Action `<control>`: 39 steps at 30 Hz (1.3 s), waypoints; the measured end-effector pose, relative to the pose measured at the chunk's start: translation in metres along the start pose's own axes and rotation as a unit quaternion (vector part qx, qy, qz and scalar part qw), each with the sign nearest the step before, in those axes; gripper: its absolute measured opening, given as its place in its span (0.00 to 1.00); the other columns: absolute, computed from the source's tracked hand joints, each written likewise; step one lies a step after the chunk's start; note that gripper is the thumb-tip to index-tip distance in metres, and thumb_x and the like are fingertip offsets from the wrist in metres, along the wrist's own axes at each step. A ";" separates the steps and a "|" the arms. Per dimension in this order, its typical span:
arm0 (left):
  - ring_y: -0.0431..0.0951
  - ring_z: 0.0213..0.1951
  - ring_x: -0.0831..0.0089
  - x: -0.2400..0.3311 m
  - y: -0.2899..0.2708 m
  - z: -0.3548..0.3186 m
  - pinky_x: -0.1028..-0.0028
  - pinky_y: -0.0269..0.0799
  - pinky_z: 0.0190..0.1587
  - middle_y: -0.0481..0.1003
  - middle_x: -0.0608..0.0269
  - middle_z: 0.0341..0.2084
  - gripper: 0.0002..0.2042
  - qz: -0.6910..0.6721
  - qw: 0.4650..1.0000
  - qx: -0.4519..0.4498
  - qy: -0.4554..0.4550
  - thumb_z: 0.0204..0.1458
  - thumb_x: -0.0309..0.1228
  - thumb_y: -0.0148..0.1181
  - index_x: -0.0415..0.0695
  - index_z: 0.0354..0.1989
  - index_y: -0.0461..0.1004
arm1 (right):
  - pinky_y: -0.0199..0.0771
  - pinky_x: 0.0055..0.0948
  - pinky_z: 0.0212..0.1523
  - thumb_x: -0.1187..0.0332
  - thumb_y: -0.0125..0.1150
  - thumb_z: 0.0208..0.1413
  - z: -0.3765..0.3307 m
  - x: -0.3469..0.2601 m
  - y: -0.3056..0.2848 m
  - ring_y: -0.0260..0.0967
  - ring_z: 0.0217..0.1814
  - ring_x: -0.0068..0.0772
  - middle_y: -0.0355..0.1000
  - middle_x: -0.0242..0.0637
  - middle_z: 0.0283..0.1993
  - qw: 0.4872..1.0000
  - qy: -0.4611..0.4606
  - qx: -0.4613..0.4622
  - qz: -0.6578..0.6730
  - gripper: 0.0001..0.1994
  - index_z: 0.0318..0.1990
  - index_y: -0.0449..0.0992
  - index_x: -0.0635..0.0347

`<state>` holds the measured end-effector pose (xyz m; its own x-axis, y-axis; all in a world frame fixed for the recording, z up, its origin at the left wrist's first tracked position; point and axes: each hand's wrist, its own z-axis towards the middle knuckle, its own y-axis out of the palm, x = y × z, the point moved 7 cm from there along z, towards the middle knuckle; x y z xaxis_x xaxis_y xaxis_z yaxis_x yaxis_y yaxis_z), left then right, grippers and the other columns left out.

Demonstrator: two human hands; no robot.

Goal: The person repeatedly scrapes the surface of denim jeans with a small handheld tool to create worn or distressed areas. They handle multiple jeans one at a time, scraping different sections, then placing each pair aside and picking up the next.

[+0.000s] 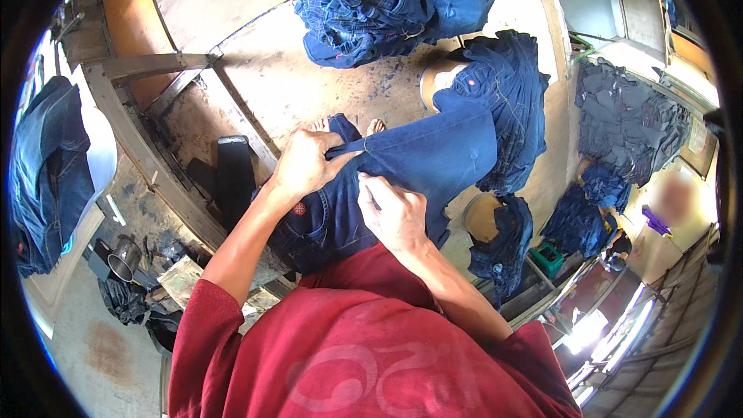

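Observation:
A pair of dark blue jeans (pixel 437 147) lies across my lap, one leg stretched out to the right. My left hand (pixel 306 162) is closed on it, pinching a folded edge between thumb and fingers. Close by on the right, my right hand (pixel 393 213) has its fingers curled together in front of the denim. Whatever lies between those fingers, if anything, is too small to make out. A round red mark (pixel 299 208) shows on the jeans below my left wrist.
Ahead is a large pile of jeans (pixel 395 4). More denim (pixel 507 101) drapes over a round stool at the right, near another stool (pixel 481 218). A wooden frame (pixel 139 155), metal mug (pixel 124 258) and denim heap (pixel 50 170) stand left. A blurred person (pixel 672 200) is far right.

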<state>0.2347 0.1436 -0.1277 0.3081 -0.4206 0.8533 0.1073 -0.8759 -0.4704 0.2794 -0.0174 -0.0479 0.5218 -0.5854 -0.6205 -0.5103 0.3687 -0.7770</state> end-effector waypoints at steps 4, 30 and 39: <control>0.86 0.25 0.56 0.000 0.000 -0.001 0.63 0.81 0.32 0.84 0.45 0.26 0.11 -0.025 1.000 0.007 -0.013 0.54 0.33 0.79 0.36 0.35 0.88 | 0.77 0.36 0.21 0.70 0.70 0.62 -0.003 0.000 0.007 0.78 0.19 0.37 0.78 0.35 0.21 0.995 -0.019 -0.071 -0.074 0.03 0.39 0.81 0.52; 0.85 0.24 0.53 -0.005 0.005 -0.001 0.62 0.81 0.32 0.83 0.46 0.24 0.11 0.029 0.999 -0.001 -0.015 0.53 0.33 0.80 0.38 0.35 0.88 | 0.80 0.40 0.22 0.69 0.67 0.63 -0.006 0.003 0.006 0.80 0.21 0.42 0.79 0.38 0.22 0.996 0.019 -0.064 -0.057 0.04 0.44 0.81 0.53; 0.85 0.23 0.54 -0.004 0.006 -0.002 0.64 0.81 0.31 0.83 0.45 0.25 0.09 0.011 1.000 0.011 0.003 0.54 0.32 0.78 0.41 0.39 0.90 | 0.77 0.39 0.22 0.70 0.68 0.64 0.001 -0.002 0.004 0.80 0.20 0.42 0.78 0.40 0.22 0.994 0.024 -0.074 -0.076 0.03 0.37 0.80 0.54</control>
<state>0.2327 0.1400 -0.1334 0.3047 -0.4412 0.8441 0.1218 -0.8609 -0.4940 0.2771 -0.0138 -0.0496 0.5694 -0.6613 -0.4883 -0.5245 0.1650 -0.8352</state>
